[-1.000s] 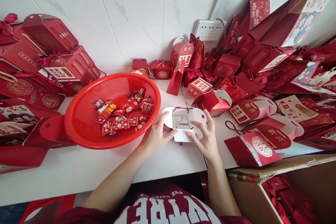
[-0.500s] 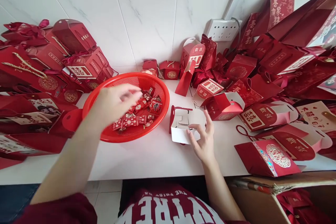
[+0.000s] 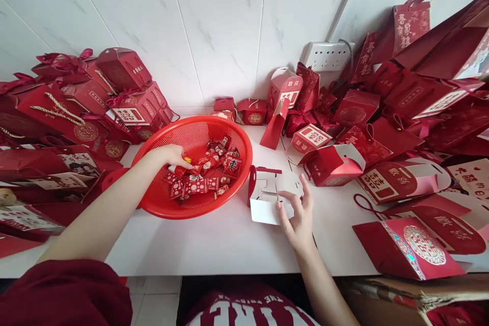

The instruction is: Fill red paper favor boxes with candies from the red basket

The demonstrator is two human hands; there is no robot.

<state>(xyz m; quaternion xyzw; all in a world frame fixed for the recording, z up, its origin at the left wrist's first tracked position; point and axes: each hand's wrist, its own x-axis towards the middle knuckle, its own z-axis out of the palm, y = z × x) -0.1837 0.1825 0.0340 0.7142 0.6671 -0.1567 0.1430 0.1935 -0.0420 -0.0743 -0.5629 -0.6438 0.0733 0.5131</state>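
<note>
My left hand [image 3: 171,157] is inside the red plastic basket [image 3: 153,206], its fingers curled down at the left side of the wrapped red candies [image 3: 196,184]. Something small, hard to make out, is at its fingertips, near a bit of yellow wrapper. On the white table, just right of the basket, sits a small box [image 3: 263,211] with its top open and its white inside showing. My right hand [image 3: 296,211] grips this box by its front and right panels, thumb and forefinger at the front wall, other fingers raised along the right side.
Stacked red gift boxes [image 3: 132,109] stand at the left. More red boxes and bags [image 3: 336,165] crowd the right side, below a white power strip [image 3: 328,56] on the tiled wall. A cardboard carton [image 3: 382,298] is below the table's front edge at right.
My left hand has come down from above the basket into the candies. My right hand stays at the white-lined box. The whole view has shifted slightly.
</note>
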